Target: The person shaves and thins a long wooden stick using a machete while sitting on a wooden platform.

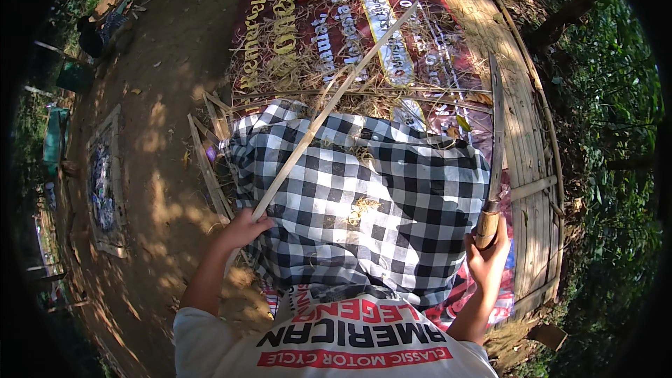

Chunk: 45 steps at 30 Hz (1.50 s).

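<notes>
My left hand (249,227) is closed around the near end of a long, pale bamboo strip (308,136). The strip slants up and to the right, over a black-and-white checked cloth (378,175) that covers my lap. In my right hand (488,255) is the wooden handle of a machete (498,133), its long dark blade pointing away from me along the right side of the cloth. Blade and strip are well apart. A few curled shavings (363,211) lie on the cloth.
Beyond my lap spreads a dark red printed banner (301,42) littered with thin shavings. Split bamboo pieces (204,161) lie on its left, beside bare dirt ground (150,168). A bamboo slat platform (528,140) runs along the right, bordered by green plants (623,98).
</notes>
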Each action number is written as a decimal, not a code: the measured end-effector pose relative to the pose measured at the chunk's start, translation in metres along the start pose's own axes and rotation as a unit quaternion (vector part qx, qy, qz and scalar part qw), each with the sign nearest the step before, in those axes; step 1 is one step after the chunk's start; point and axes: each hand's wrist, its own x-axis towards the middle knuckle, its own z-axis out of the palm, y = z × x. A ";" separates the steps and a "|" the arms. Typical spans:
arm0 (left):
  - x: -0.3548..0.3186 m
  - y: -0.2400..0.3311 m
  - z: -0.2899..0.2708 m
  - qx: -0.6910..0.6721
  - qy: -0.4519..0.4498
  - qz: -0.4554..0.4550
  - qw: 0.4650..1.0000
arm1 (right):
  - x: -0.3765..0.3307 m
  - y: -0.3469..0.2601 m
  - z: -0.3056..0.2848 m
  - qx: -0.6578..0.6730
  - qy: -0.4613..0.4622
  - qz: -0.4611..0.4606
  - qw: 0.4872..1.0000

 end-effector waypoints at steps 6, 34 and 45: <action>-0.005 0.011 0.000 0.009 -0.034 -0.048 0.998 | 0.007 -0.045 0.047 -0.136 -0.162 -0.270 0.940; 0.004 -0.008 0.011 0.036 -0.001 -0.061 0.997 | 0.069 -0.072 0.141 -0.368 -0.267 -0.417 0.787; 0.010 0.003 0.014 0.007 0.004 -0.005 1.000 | 0.133 -0.065 0.095 -0.324 -0.122 -0.198 0.917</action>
